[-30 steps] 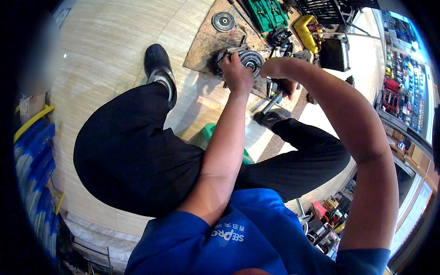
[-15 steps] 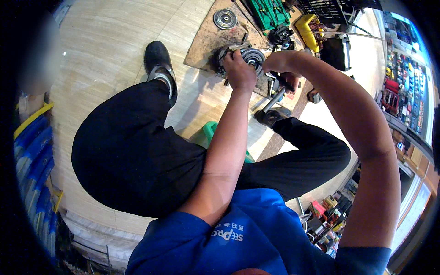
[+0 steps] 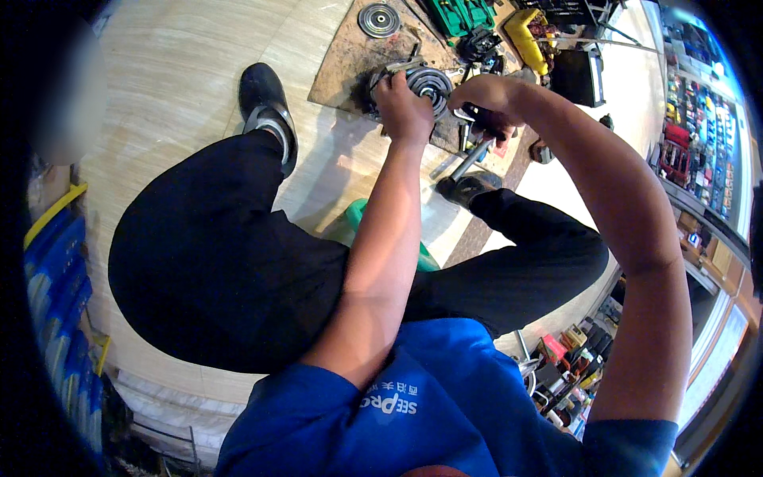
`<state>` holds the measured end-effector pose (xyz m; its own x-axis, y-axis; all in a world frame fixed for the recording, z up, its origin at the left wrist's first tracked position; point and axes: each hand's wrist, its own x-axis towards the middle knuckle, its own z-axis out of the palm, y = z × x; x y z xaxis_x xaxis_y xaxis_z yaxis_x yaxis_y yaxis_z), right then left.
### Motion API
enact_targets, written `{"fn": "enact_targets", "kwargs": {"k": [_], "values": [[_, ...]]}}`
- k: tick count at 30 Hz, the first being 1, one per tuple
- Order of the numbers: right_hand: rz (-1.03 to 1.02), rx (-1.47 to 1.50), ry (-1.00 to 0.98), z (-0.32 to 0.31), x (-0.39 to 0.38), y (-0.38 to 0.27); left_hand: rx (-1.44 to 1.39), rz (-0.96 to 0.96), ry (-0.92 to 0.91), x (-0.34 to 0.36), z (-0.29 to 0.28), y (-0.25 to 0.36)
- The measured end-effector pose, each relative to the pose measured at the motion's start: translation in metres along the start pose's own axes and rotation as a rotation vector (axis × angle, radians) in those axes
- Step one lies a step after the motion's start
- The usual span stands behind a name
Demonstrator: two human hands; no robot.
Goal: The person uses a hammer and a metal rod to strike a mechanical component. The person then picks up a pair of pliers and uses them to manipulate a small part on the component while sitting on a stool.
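A round dark metal part with grooved rings point(image 3: 433, 79), much like a pulley or clutch, lies on a stained brown board point(image 3: 330, 78). My left hand point(image 3: 405, 107) is closed over its left side, fingers curled round the edge. Just to the right, my right hand point(image 3: 494, 103) is bent inward with its fingers wrapped round a tool with a silver bar-shaped handle point(image 3: 474, 159). The bar slants down toward my right shoe. The tool's working end is hidden by my hand and the dark clutter there. A loose ringed metal disc point(image 3: 379, 20) rests farther back on the board.
Behind the part are a green tool case point(image 3: 461, 14), a yellow tray point(image 3: 524, 36) and a black box point(image 3: 578, 77). My black shoes point(image 3: 265, 95) stand on either side. A green object point(image 3: 355, 211) is under my left forearm. Stocked shelves point(image 3: 703, 151) line the right.
The whole view has shifted slightly, so the board and tools appear a little higher and to the left. Both hands keep their holds, with the right hand turned slightly.
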<state>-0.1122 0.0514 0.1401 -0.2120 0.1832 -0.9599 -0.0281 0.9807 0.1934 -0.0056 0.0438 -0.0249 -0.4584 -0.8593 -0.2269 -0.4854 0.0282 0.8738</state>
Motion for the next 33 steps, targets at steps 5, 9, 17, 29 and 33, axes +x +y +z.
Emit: {"fn": "enact_targets", "kwargs": {"k": [5, 9, 17, 29, 33], "values": [[-0.145, -0.014, 0.147, 0.007, -0.006, 0.01, 0.002, 0.038, -0.03, -0.002, -0.004, 0.001], [-0.218, -0.018, 0.166, 0.009, 0.002, 0.017, 0.021, 0.047, 0.016, -0.001, 0.0, -0.005], [-0.17, 0.015, 0.085, 0.005, 0.015, 0.02, 0.02, 0.081, -0.045, 0.005, 0.003, -0.014], [-0.12, -0.138, 0.006, 0.0, -0.005, -0.003, -0.057, 0.038, -0.078, 0.005, 0.0, -0.01], [-0.093, -0.1, -0.039, -0.006, 0.003, 0.007, -0.048, 0.066, -0.046, 0.001, 0.002, -0.011]]}}
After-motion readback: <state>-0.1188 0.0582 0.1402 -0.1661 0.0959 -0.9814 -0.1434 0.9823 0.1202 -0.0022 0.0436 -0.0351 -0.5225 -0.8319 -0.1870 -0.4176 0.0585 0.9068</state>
